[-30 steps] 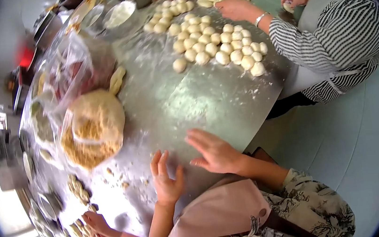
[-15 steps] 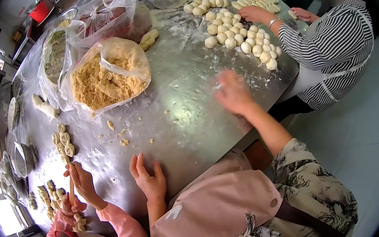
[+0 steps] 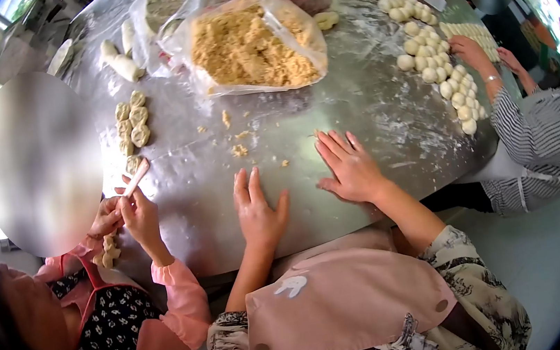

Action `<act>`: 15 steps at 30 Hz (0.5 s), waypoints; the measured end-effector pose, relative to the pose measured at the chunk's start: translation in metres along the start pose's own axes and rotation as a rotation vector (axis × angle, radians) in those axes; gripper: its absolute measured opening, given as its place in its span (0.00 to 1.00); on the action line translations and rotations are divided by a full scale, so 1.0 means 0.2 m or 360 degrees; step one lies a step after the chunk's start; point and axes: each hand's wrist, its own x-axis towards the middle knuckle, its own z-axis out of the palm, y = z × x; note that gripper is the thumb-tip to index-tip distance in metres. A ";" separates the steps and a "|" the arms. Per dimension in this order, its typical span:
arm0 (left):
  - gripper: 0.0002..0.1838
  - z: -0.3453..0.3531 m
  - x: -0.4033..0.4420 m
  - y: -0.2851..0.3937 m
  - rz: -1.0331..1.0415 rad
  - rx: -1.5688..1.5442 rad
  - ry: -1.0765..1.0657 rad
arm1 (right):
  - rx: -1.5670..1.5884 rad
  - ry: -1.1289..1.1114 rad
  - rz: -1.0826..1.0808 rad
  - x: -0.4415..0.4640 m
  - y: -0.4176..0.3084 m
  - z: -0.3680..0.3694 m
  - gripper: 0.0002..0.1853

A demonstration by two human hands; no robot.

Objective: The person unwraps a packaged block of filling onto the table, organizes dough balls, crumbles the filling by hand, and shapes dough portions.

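Left hand (image 3: 260,216) and right hand (image 3: 355,174), both empty with fingers spread, lie palm-down on the tabletop (image 3: 193,210) on the near side of the open bag of crumbly yellow mixture (image 3: 252,49), stray crumbs (image 3: 240,150) between it and them, where light, flat pressure should limit smearing.

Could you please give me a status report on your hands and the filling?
Left hand open, right hand open. Filling in bag ahead. Crumbs between hands and bag.
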 end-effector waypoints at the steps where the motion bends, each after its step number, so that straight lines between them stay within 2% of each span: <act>1: 0.40 0.00 0.00 -0.01 -0.0050 -0.0018 -0.0049 | 0.0060 -0.0042 -0.0091 -0.01 0.00 -0.01 0.41; 5: 0.45 -0.01 0.03 0.02 -0.0163 0.0052 -0.0050 | -0.0402 0.0212 0.0590 -0.07 0.40 0.01 0.39; 7: 0.47 -0.01 0.06 0.02 -0.0263 0.0145 -0.0055 | -0.0311 0.0215 0.0942 -0.06 0.54 -0.03 0.40; 9: 0.48 0.00 0.12 -0.01 -0.0330 0.0220 0.0007 | -0.0313 0.0183 0.1081 -0.03 0.52 -0.01 0.40; 10: 0.49 0.01 0.15 -0.03 -0.0371 0.0261 0.0043 | -0.0313 0.0166 0.1141 -0.01 0.50 -0.01 0.40; 15: 0.48 0.11 0.48 -0.22 -0.0619 0.0358 0.0147 | -0.0270 0.0043 0.0772 0.16 0.02 0.05 0.40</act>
